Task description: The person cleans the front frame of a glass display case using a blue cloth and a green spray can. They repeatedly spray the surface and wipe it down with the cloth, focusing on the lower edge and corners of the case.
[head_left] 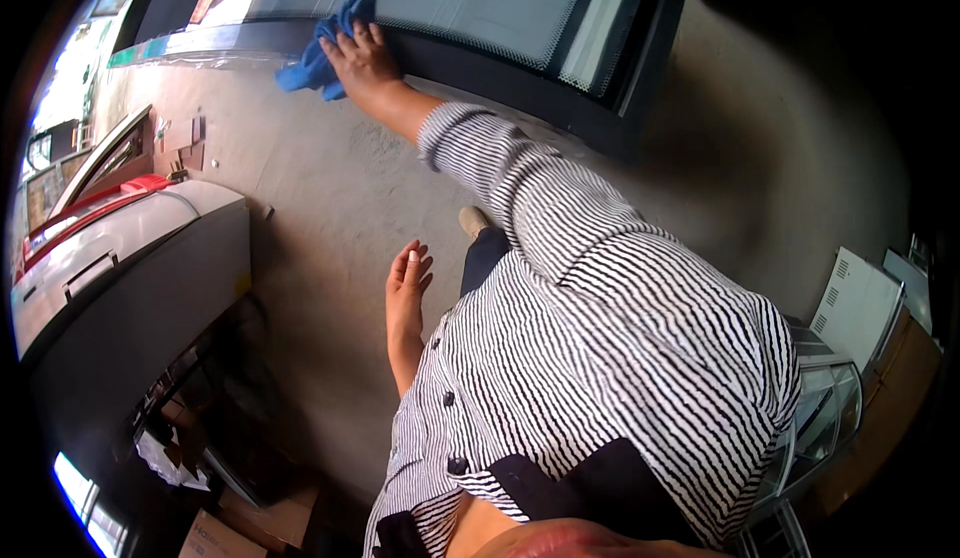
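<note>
A blue cloth (325, 53) lies bunched over the dark frame (460, 58) of a large glass-topped cabinet at the top of the view. My right hand (365, 60) presses on that cloth, its fingers spread across it and part of the fold sticking up past them. The striped sleeve of my right arm reaches forward and left from the shoulder. Lower down, my left hand (407, 270) hangs in the air beside my body, fingers loosely bent and apart, holding nothing. The cabinet's glass (440, 3) shows reflections and a dotted border.
To the left stands a white appliance (130, 248) with a red edge, dark clutter below it. Cardboard boxes (225, 538) sit at the lower left. At the right, white panels (855, 308) lean near a wire-framed rack (825, 408). The floor (320, 178) is grey concrete.
</note>
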The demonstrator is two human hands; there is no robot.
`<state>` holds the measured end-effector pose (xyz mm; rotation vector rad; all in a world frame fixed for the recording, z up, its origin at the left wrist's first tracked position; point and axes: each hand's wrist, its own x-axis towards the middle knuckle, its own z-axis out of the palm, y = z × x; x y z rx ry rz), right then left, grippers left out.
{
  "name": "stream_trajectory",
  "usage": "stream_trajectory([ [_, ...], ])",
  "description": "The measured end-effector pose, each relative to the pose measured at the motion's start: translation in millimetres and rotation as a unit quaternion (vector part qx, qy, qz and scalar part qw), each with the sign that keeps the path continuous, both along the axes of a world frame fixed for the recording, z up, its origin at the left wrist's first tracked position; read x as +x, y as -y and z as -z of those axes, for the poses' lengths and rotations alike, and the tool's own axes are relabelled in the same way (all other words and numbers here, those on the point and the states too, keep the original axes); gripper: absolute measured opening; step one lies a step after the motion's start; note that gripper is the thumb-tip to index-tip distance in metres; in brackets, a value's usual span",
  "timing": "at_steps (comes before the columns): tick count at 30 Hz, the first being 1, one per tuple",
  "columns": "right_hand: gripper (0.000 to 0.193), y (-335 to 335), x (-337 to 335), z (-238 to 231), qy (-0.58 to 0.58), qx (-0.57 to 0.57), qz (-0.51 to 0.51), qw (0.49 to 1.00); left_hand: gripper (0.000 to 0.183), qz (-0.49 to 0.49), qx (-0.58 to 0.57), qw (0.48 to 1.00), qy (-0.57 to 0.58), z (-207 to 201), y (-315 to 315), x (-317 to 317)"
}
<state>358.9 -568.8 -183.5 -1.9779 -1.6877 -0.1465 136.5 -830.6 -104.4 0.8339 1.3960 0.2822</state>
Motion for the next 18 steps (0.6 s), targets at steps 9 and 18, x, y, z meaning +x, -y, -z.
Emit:
stream_trajectory([
  [9, 0.056, 288, 105, -13, 0.006, 0.019, 0.164, 0.986, 0.056, 0.123, 0.060, 0.991, -0.011, 13, -74, -17],
  [18, 0.044, 485, 182, 18, -0.310, 0.008, 0.423, 0.851, 0.060, 0.210, 0.068, 0.975, 0.032, 22, -73, -4],
])
